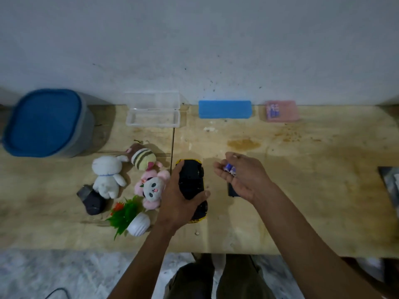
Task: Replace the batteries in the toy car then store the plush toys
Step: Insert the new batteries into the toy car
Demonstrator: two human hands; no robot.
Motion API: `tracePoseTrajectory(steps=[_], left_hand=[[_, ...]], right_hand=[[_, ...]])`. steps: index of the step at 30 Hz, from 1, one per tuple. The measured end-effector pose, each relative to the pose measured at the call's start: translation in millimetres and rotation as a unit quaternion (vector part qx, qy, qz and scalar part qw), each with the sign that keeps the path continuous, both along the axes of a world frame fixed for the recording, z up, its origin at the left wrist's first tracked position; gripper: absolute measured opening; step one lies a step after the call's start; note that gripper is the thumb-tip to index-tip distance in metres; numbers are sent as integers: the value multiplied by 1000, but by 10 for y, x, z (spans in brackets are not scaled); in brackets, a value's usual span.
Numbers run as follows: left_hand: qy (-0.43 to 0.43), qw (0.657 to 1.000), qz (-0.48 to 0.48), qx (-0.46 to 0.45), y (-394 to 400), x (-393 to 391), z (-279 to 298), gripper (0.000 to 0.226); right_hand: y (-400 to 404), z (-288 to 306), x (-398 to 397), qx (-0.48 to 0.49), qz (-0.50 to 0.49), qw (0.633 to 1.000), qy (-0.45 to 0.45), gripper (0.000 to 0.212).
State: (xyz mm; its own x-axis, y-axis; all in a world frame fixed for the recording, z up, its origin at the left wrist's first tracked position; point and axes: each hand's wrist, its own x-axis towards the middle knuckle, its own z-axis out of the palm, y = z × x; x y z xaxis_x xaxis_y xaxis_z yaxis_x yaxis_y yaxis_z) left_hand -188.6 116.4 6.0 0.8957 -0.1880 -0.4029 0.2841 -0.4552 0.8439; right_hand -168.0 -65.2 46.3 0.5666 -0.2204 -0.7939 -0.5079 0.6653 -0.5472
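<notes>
Hiding much of the upturned car (191, 180), the left hand (180, 203) has its grip curled round the black underside, thumb on the right edge; only slivers of yellow body show at the far and near ends. A black cover (232, 190) lies on the desk (302, 190) half hidden under the right hand (239, 175), whose grip pinches two small blue batteries (229, 168), too blurred to read. At the right edge a dark object (390, 186) is cut off. Beyond the grips, by the wall, stand a blue-lidded tub (45, 124), lid on, an open clear box (153, 114) that looks empty, a blue case (225, 109), closed, and a pink case (281, 111) with blue batteries inside. Just left of the left grip lie three plush toys (151, 188), a small plant (129, 214) tipped over, and a dark lump (92, 199) I cannot identify.
</notes>
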Motion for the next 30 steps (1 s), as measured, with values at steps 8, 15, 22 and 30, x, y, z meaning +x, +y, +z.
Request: tracePoseTrajectory(steps=[8,15,22,30], left_hand=[[-3,997,-42,-61,152,-147,482,94],[9,991,-67,-115,160,-152,703,95],[6,984,-60,-165,208,-143,801,92],[-13,983,-65,-173,289,-97,918,101]], right_hand=[[379,554,-372,-42,-16,999,-9,20],[589,679,-449,-171,10,983,-62,29],[629,629,-578,-419,107,897,-96,21],[682,689,-588,-539,131,820,-143,20]])
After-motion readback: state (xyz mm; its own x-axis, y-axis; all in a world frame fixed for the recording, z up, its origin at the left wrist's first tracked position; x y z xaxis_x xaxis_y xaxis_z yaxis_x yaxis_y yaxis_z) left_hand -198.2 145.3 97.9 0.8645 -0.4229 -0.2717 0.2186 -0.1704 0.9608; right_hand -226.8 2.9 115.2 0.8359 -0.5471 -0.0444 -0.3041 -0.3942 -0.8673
